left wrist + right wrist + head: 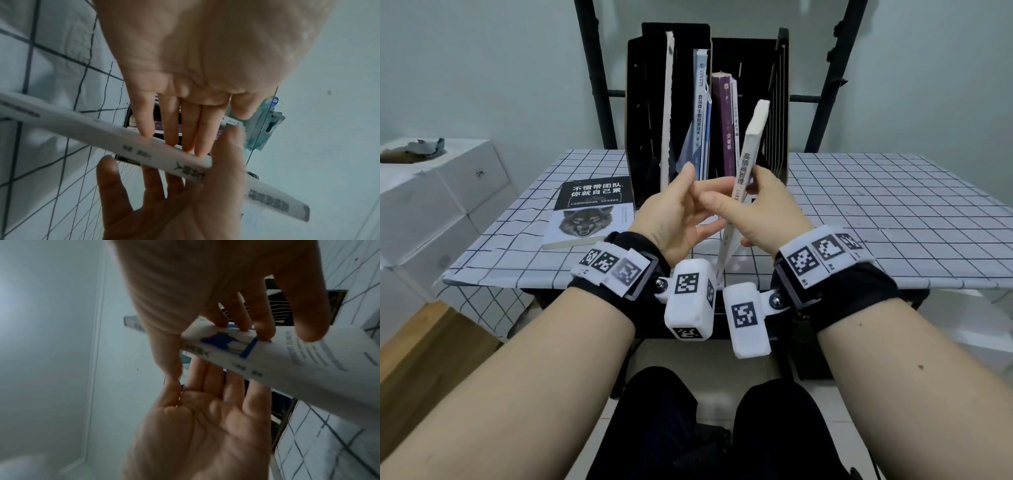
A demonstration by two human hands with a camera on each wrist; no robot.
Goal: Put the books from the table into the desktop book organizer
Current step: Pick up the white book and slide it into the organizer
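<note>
A thin white book (751, 147) stands tilted in the air just in front of the right compartment of the black organizer (640, 113). My right hand (770, 205) grips its lower part, thumb on the near side and fingers on the cover (308, 369). My left hand (674, 209) is beside it with straight fingers (185, 129) touching the spine (82, 125). A blue-white book (702, 113) and a purple book (724, 130) stand in the organizer. A wolf-cover book (589, 212) lies flat on the table, left of the organizer.
The checked tablecloth (893, 212) covers the table, its front edge close to my wrists. White boxes (431, 192) are stacked to the left. A black metal frame (839, 78) stands behind the organizer against the wall.
</note>
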